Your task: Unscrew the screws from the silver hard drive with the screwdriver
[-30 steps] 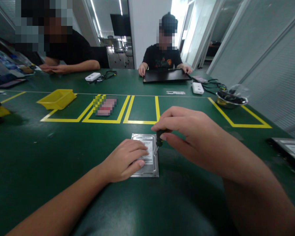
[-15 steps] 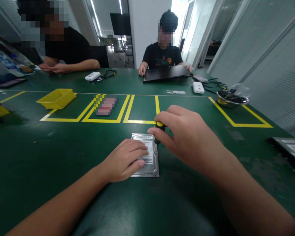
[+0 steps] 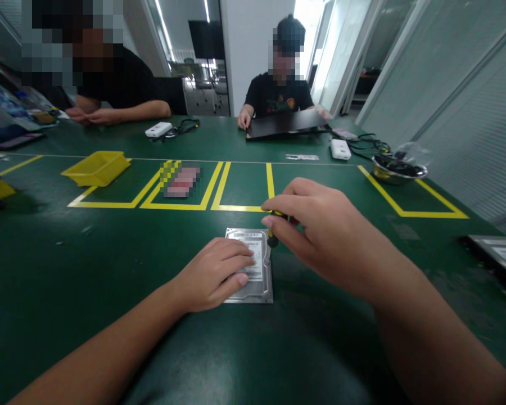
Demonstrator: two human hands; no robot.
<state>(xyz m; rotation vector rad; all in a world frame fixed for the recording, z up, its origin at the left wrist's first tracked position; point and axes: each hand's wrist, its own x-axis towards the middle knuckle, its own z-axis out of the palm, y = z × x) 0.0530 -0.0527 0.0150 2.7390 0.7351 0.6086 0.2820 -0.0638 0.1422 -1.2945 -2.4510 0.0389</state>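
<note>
A silver hard drive [image 3: 261, 287] with a white label lies flat on the green table, its left part hidden under my left hand [image 3: 219, 273]. The fingers of that hand are stretched out over the drive's top, thumb slightly apart. My right hand [image 3: 307, 216] is closed around a small black and yellow screwdriver [image 3: 272, 239], pinched between thumb and fingers. The screwdriver stands roughly upright over the drive's upper right edge; its tip is too small to make out.
A yellow bin [image 3: 96, 169] is at the left, with a blurred pinkish item [image 3: 183, 181] in a taped box beside it. A metal bowl [image 3: 398, 169] of dark parts stands right. Another drive [image 3: 497, 256] lies at the right edge. Across the table, a person holds a black panel [image 3: 287, 125].
My right hand has shifted slightly right, and its fingers have turned on the screwdriver, showing more of the handle. My left hand and the hard drive stay put.
</note>
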